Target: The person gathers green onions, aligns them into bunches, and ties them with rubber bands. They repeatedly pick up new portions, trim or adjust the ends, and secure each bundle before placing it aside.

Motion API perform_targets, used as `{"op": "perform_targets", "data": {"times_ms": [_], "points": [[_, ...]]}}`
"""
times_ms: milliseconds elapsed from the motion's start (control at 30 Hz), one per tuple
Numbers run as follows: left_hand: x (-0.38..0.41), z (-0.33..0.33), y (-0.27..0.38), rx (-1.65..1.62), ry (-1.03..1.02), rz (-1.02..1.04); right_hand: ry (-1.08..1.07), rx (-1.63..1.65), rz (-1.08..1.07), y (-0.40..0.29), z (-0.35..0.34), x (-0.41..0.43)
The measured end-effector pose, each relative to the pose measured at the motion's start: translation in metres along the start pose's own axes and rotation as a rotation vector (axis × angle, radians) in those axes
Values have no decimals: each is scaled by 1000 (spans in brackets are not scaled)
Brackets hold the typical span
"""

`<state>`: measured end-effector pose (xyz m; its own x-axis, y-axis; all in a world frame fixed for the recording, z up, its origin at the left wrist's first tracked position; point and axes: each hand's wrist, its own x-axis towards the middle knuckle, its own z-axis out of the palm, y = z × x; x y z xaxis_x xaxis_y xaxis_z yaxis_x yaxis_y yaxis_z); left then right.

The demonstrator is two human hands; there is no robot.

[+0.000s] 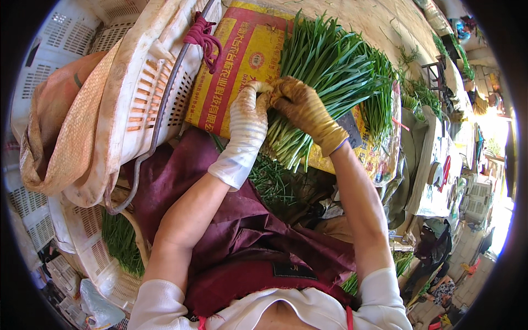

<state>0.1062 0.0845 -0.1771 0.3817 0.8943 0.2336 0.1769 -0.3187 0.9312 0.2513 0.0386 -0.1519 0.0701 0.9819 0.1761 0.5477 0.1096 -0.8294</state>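
A bundle of green garlic chives (326,70) lies across a yellow and red printed sack (231,74), its pale cut ends towards me. My left hand (249,111), in a stained whitish glove, is at the left edge of the bundle with its fingertips pinched together. Against it, over the stems, is my right hand (307,111) in a dirty yellow glove, its fingers curled. The fingertips of both hands meet; what is between them is too small to tell. A second bunch of chives (381,99) lies to the right.
White plastic crates (165,95) stand at the left, one with a metal hook (159,119) and purple cord (202,39). Loose green leaves (272,181) lie below the sack's edge. More chives (119,239) are in a lower-left crate. A person (443,288) is partly visible at the lower right.
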Motion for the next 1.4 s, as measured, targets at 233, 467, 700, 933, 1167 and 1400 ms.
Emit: {"op": "perform_targets", "data": {"times_ms": [233, 467, 700, 933, 1167, 1400], "points": [[46, -22, 61, -171, -232, 363, 331, 611, 251, -64, -32, -11], [8, -38, 57, 833, -555, 182, 394, 905, 335, -31, 5, -61], [-18, 2, 64, 1232, -583, 11, 378, 791, 329, -27, 17, -53], [-15, -5, 47, 1038, -506, 26, 395, 639, 199, -39, 17, -82], [-12, -2, 49, 1110, -556, -46, 397, 834, 447, -30, 27, -132], [-2, -8, 59, 1062, -617, -109, 513, 811, 351, -36, -9, -148]]}}
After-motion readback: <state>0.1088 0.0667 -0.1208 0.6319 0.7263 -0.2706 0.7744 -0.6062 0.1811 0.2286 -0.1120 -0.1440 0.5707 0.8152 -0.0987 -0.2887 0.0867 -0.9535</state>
